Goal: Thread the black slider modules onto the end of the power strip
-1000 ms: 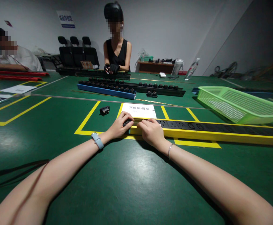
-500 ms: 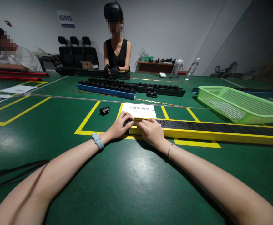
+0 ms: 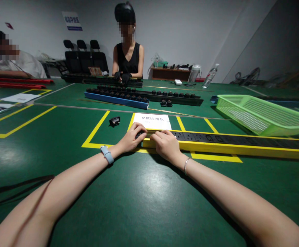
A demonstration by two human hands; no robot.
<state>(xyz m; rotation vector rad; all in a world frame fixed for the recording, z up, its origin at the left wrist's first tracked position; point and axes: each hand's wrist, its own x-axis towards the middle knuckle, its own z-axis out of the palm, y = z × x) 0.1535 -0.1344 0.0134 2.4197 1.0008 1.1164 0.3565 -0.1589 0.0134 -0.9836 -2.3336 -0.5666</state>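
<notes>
Yellow rail [image 3: 223,148] lies on the green bench [image 3: 149,202], roughly parallel to the bench's far edge; black sockets [image 3: 190,136] sit in its channel. Left hand [image 3: 128,140] pinches a black block [image 3: 139,134] between thumb and fingers at the rail's left end (how far in it sits, cannot tell). Right hand [image 3: 166,144] bends its fingers over the rail just beside; whether they pinch anything is hidden. Judgement on handling: keep the block square to the channel, press along the rail's length, brace the rail against sliding. Outward: loose block [image 3: 114,121] left of the rail, white paper [image 3: 153,120] just beyond it, green basket [image 3: 257,126] toward the bench's right side; blue rail [image 3: 115,100] nearer the far edge.
</notes>
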